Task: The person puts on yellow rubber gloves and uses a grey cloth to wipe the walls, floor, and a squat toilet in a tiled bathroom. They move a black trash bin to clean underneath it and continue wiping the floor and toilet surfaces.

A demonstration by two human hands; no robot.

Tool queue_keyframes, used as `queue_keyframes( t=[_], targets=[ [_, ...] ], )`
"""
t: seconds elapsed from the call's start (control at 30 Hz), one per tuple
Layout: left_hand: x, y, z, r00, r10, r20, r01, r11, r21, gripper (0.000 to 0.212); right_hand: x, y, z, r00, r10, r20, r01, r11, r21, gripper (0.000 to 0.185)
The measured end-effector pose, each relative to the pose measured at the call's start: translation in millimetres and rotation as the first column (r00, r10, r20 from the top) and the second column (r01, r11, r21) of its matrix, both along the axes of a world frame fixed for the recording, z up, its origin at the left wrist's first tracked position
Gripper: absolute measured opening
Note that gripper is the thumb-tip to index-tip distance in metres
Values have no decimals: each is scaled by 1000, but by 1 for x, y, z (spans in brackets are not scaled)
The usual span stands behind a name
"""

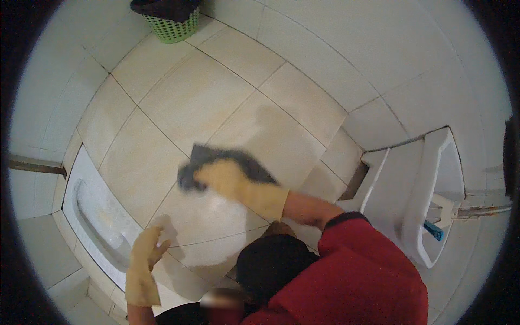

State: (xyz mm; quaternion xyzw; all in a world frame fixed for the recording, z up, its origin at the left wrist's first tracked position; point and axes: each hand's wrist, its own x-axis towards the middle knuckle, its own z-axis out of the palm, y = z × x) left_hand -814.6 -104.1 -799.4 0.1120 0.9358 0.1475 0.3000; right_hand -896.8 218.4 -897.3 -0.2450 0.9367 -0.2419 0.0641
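Note:
My right hand (227,176), in a yellow rubber glove, grips a dark cloth (256,164) that is partly bunched and partly spread against the beige tiled floor (195,97). Motion blurs both the hand and the cloth. Lower on the left, my left hand (144,260) wears a matching glove. It holds nothing, with the thumb apart from the fingers, beside the rim of a white squat toilet (87,211) set into the floor.
A white ceramic urinal (410,191) stands against the right wall, with a blue object (434,230) in its basin. At the far end, a green perforated basket (174,30) with a black liner (172,9) sits by the wall. My black-clad knee (276,264) is bent close below the right forearm.

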Motion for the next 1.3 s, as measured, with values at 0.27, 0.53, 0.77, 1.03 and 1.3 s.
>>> queue_keyframes(
  t=[0.27,0.53,0.77,1.03,1.3],
  targets=[
    [99,-2,121,966,204,-157,-196,978,65,60,-51,335,-35,586,-580,-565,714,699,24,29],
    [90,39,119,987,-5,-159,44,969,243,58,126,200,-47,686,-570,-453,514,820,-252,34],
    [76,45,93,999,-15,45,8,988,156,50,246,200,-77,316,-942,-110,903,263,341,58],
    [97,9,66,955,274,117,-293,935,201,46,173,330,-129,-55,-992,-118,864,-107,492,85],
    [97,26,92,923,357,143,-365,931,27,44,111,418,-111,180,-974,-136,948,135,289,36]
  ],
)
